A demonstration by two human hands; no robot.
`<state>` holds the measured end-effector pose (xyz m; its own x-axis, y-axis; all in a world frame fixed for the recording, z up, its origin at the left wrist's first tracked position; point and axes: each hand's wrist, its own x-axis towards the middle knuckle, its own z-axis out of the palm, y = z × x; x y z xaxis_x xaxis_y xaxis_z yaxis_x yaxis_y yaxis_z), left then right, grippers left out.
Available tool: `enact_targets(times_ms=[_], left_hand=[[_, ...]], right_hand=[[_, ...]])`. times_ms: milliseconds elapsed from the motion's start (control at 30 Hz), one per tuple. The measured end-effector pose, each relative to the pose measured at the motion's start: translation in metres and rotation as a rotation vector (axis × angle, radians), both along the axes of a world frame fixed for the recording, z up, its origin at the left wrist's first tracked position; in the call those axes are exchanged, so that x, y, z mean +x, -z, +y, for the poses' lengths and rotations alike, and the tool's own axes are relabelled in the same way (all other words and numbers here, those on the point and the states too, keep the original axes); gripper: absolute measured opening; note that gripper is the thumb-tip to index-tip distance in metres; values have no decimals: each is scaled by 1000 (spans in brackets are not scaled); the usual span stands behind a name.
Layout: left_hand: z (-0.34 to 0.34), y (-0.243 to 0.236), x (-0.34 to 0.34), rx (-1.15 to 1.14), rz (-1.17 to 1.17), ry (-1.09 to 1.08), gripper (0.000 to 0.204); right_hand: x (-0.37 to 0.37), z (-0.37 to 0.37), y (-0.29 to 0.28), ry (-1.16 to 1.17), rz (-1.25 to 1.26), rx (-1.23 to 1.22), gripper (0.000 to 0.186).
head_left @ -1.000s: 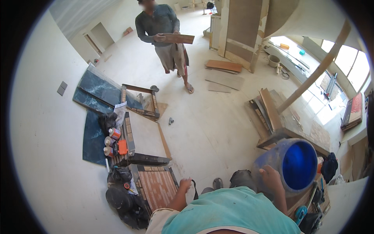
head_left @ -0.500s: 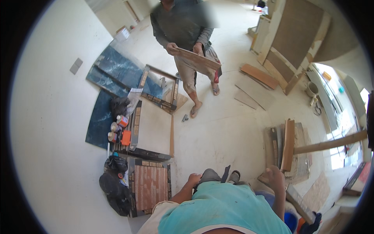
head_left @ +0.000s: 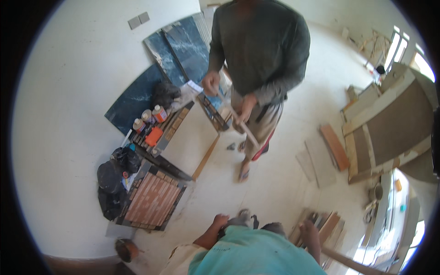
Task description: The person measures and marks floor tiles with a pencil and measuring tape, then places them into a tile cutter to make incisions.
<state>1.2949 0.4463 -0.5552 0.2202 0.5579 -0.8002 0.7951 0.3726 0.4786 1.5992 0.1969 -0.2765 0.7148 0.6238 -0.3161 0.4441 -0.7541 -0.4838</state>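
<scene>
Brown flat wooden planks (head_left: 329,227) near right hand (head_left: 310,229)

Stacked at four o'clock. Left hand (head_left: 221,220) at six, apart from the right; cannot tell whether either grips anything. At one, a dark-shirted person (head_left: 263,50) holds a thin board (head_left: 250,134).

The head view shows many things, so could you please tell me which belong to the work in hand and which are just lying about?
In or near hands:
plank, held in the co-worker's hands
stacked boards, nearest the right hand
left hand, holding nothing I can make out

Lying about:
three bottles
orange box
brown patterned panel
dark blue marbled panels
</scene>
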Motion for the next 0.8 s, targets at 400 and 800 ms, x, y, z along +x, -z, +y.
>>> enact_targets(times_ms=[400,800], left_hand=[[-54,67,-25,487,-15,-400,45],[-185,45,8,589,392,-136,20]], right_hand=[[141,110,32,-406,128,-33,49],[175,155,58,-646,261,-108,48]])
